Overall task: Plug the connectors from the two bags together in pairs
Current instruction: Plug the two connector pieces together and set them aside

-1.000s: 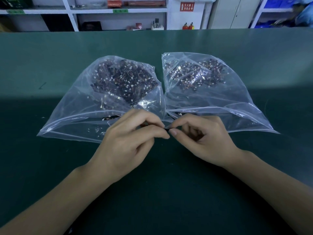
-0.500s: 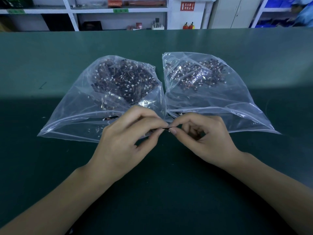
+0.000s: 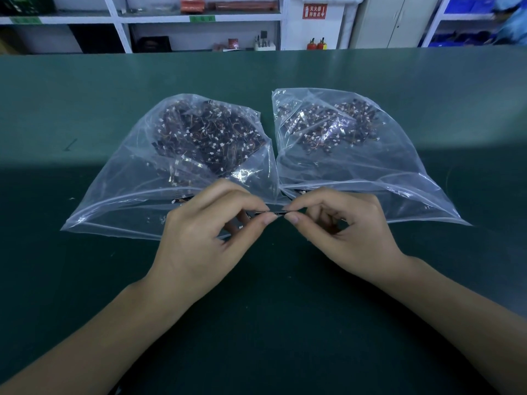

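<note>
Two clear plastic bags lie side by side on the green table, mouths toward me. The left bag and the right bag each hold a heap of small dark wired connectors with white plugs. In front of the bag mouths, my left hand and my right hand meet fingertip to fingertip. Each pinches one end of a small dark connector piece between thumb and forefinger. Whether the two pieces are joined is hidden by my fingers.
The green table stretches wide around the bags. White shelving with boxes and small items stands behind the far edge. A grey cabinet and blue bins are at the back right.
My fingertips have drawn slightly apart, so a short dark connector piece shows between them. The left hand's fingers have opened a little. The bags have not moved.
</note>
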The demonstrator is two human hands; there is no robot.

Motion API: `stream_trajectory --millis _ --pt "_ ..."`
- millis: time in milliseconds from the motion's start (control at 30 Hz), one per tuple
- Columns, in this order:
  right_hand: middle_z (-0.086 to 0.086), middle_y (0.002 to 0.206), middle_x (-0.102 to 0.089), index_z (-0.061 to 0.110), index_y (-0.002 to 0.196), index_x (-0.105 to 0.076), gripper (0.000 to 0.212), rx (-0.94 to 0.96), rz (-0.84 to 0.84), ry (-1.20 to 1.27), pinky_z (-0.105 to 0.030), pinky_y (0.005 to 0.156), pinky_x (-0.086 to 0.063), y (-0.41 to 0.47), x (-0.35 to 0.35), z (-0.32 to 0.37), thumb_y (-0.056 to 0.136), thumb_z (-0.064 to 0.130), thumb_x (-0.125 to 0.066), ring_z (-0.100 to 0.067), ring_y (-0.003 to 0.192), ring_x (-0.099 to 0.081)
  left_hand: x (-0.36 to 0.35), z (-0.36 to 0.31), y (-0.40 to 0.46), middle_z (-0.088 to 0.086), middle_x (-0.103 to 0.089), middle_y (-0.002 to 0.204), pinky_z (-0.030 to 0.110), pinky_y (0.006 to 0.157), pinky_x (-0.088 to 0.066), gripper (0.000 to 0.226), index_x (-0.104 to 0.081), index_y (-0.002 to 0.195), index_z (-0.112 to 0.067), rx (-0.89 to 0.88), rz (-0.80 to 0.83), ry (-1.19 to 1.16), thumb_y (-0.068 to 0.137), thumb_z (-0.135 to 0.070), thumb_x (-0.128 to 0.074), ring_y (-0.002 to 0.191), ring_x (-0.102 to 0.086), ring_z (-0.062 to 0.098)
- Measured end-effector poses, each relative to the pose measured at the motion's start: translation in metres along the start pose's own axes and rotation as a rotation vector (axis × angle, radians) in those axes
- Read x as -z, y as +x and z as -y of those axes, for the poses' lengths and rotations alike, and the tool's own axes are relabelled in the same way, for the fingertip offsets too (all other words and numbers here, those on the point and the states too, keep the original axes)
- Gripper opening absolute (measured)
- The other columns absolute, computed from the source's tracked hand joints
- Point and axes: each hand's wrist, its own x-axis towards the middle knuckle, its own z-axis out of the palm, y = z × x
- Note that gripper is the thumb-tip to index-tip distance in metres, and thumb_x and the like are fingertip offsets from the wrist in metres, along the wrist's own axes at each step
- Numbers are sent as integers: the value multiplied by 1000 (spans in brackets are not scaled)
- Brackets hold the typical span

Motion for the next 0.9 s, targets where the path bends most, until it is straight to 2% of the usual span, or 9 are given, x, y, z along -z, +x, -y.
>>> stream_trajectory --millis 400,900 --pt "0 63 -59 8 102 -74 6 8 69 3 -37 48 -41 0 0 -2 101 11 -70 -23 48 -52 -1 1 0 -2 -67 91 23 68 -53 14 -78 91 -6 -16 28 -7 98 -18 -79 81 -64 11" --pt "3 65 -60 8 105 -72 8 12 69 9 -37 49 -42 -1 0 -4 103 14 -68 -24 49 -54 -1 1 -1 -3 -67 93 23 66 -53 13 -77 92 -6 -25 35 -42 98 -17 -79 82 -65 11"
